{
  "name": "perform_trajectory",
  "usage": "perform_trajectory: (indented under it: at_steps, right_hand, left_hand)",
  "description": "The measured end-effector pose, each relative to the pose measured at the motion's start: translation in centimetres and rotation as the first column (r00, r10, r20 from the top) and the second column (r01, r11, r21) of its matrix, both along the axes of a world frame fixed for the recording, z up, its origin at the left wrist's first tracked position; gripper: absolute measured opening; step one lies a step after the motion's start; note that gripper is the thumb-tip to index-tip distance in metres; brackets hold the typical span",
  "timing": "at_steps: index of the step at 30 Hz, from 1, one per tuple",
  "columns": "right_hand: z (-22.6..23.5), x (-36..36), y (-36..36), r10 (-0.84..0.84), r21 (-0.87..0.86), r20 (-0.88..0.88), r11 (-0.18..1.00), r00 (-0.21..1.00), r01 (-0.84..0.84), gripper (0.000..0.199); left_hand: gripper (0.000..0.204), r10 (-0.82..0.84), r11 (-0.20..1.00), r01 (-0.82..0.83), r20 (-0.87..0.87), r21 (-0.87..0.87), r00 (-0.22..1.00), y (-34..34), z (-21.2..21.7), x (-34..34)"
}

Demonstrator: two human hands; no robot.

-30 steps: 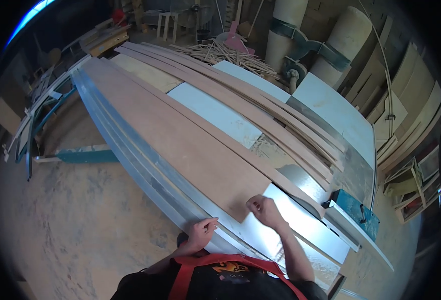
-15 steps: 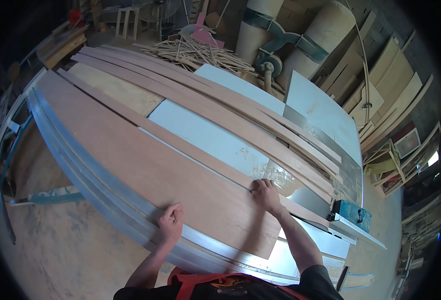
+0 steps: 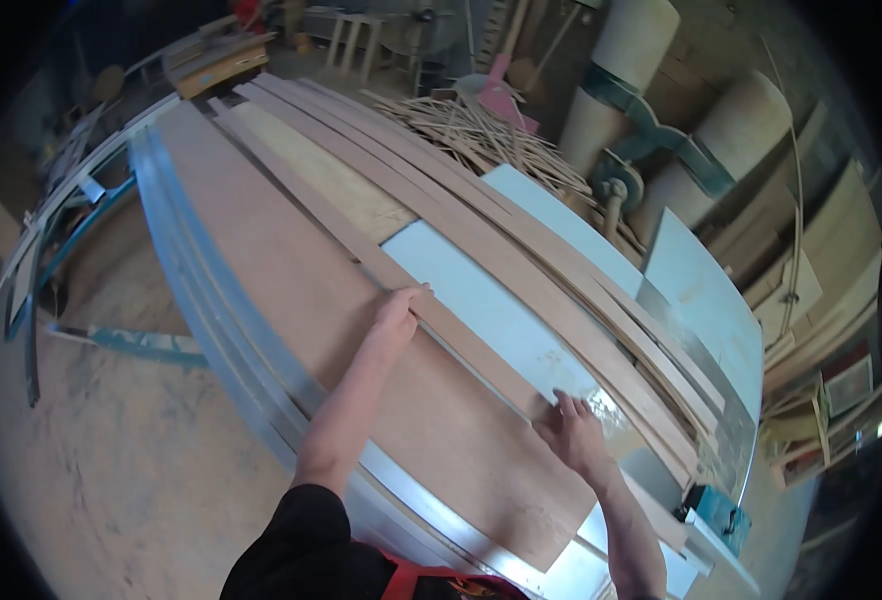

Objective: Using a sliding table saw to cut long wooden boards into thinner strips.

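A long narrow wooden strip (image 3: 476,355) lies alongside a wide reddish-brown wooden panel (image 3: 441,430), with a thin gap between them. My left hand (image 3: 397,308) reaches across the panel, its fingers closed on the strip's near edge. Farther right along the same strip, my right hand (image 3: 573,432) grips it with bent fingers; the thumb side is partly hidden. Along the panel's near side runs a ridged metal rail (image 3: 191,265).
Several more strips (image 3: 481,225) lie lengthwise over a pale blue-white table surface (image 3: 451,275). A teal box (image 3: 718,517) sits at the right end. Scrap sticks (image 3: 471,130) are heaped behind, near large dust-collector cylinders (image 3: 636,50).
My left hand has moved from the panel's near edge forward to the narrow strip and closed on it. My right hand stays at the strip. The view has shifted and turned.
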State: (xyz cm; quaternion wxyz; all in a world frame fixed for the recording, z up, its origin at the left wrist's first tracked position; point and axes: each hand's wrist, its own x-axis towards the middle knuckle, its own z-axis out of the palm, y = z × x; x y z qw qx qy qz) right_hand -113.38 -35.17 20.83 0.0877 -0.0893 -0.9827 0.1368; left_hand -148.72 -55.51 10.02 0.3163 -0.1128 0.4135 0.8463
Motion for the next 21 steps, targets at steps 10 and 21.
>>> perform_trajectory:
  at_steps: [10,21]
  right_hand:
    - [1.0,2.3,2.4,-0.164,-0.108,0.130,0.978,0.978,0.178,0.068]
    - [1.7,-1.8,1.5,-0.110,-0.195,-0.155,0.978,0.982,0.079,0.063]
  left_hand:
    - [0.025,0.052,0.997,-0.045,-0.127,0.059,0.991,5.5,6.1,-0.4]
    - [0.029,-0.434,0.564,-0.542,-0.782,-0.624,0.448,1.2,1.1,-1.8]
